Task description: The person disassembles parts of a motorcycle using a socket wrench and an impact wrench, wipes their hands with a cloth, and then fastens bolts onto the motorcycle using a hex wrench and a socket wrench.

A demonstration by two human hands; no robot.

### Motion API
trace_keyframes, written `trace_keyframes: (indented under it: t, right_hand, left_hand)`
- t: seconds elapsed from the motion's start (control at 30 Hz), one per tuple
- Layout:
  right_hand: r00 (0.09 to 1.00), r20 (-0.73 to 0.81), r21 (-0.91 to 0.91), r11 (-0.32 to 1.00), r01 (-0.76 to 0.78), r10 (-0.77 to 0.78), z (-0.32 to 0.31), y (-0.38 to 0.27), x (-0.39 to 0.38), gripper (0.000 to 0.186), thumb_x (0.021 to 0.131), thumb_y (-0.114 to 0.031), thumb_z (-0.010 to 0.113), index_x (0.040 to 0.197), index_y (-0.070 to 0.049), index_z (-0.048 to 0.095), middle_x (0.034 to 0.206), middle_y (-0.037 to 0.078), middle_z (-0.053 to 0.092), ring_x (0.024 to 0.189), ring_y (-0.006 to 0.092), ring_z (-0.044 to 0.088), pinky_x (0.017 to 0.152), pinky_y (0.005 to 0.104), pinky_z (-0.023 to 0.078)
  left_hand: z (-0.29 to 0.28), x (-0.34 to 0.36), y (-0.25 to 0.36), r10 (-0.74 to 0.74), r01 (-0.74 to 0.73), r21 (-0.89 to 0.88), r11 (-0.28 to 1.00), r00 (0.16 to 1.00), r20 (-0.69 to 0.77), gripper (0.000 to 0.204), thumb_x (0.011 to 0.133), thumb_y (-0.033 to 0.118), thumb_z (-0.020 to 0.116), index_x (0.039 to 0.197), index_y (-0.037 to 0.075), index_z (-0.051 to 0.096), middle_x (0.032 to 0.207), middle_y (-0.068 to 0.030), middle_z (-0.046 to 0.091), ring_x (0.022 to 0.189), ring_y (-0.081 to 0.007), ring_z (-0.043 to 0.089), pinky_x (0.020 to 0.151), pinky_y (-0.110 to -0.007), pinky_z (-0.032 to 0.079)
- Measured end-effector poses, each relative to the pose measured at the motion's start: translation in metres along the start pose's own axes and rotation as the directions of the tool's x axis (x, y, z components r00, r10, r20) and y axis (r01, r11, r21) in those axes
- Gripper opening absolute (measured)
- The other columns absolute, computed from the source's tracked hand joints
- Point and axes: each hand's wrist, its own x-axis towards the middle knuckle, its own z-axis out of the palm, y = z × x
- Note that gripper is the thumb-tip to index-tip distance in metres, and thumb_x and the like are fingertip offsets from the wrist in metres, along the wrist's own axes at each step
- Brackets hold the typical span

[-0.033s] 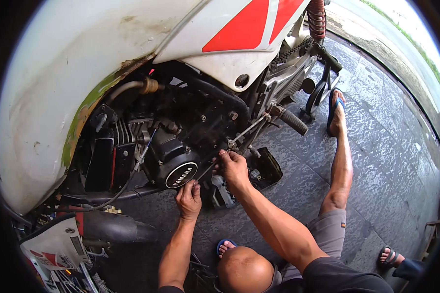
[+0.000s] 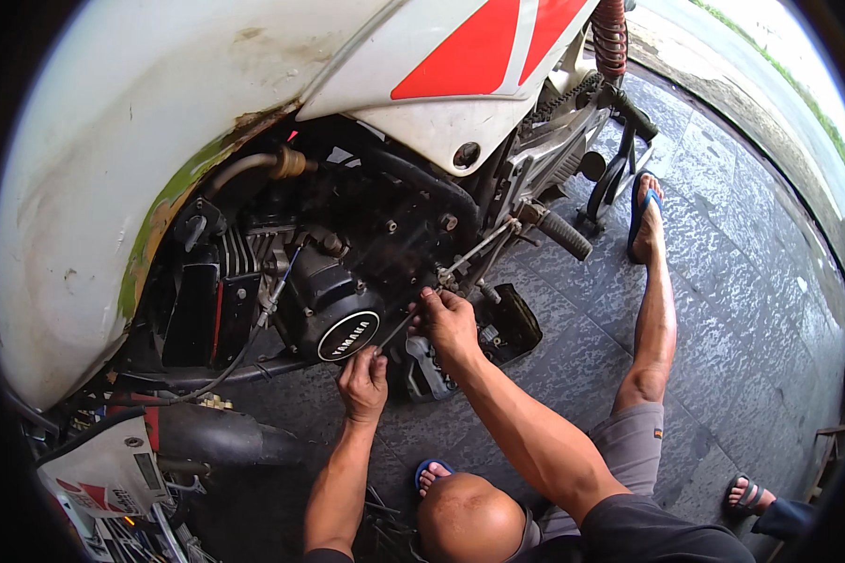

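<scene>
The left hand [image 2: 363, 383] pinches a thin tool under the round black engine cover [image 2: 333, 314]; the right hand [image 2: 448, 324] grips a small part beside it.

Round black engine cover [image 2: 340, 324] bears a white-lettered oval label [image 2: 347, 336].

A red spring [image 2: 610, 33] stands at the top, above a chain [image 2: 563, 98]. A footpeg [image 2: 563, 230] juts out over the dark stone floor [image 2: 742, 310]. A white and red panel [image 2: 103, 479] lies at the floor's lower left corner, beside a black pipe [image 2: 216, 436]. Grass [image 2: 807, 84] edges the far right.
</scene>
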Motion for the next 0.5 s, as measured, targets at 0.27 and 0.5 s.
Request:
trace_keyframes:
  t: [0.27, 0.5]
  right_hand:
    - [1.0, 0.003, -0.019, 1.0, 0.0, 0.0, 0.001, -0.001, -0.002, 0.026, 0.097, -0.022, 0.055, 0.089, 0.002, 0.059, 0.076, 0.007, 0.063, 0.058, 0.0112, 0.056, 0.054, 0.0273, 0.052]
    - [0.999, -0.03, -0.041, 0.999, 0.011, -0.012, 0.002, -0.005, -0.004, 0.027, 0.097, -0.023, 0.054, 0.089, 0.002, 0.06, 0.076, 0.008, 0.063, 0.057, 0.0118, 0.056, 0.054, 0.0276, 0.052]
  left_hand:
    - [-0.006, 0.0, 0.001, 0.211, -0.211, 0.025, 0.977, 0.977, 0.017, 0.035, 0.095, 0.029, 0.047, 0.098, -0.004, 0.06, 0.085, -0.019, 0.059, 0.071, -0.0349, 0.062, 0.06, -0.039, 0.051]
    - [0.004, 0.005, 0.003, -0.006, 0.004, -0.028, 1.0, 0.999, -0.049, 0.034, 0.095, 0.025, 0.042, 0.081, -0.001, 0.058, 0.07, -0.0152, 0.058, 0.062, -0.0358, 0.06, 0.056, -0.041, 0.047]
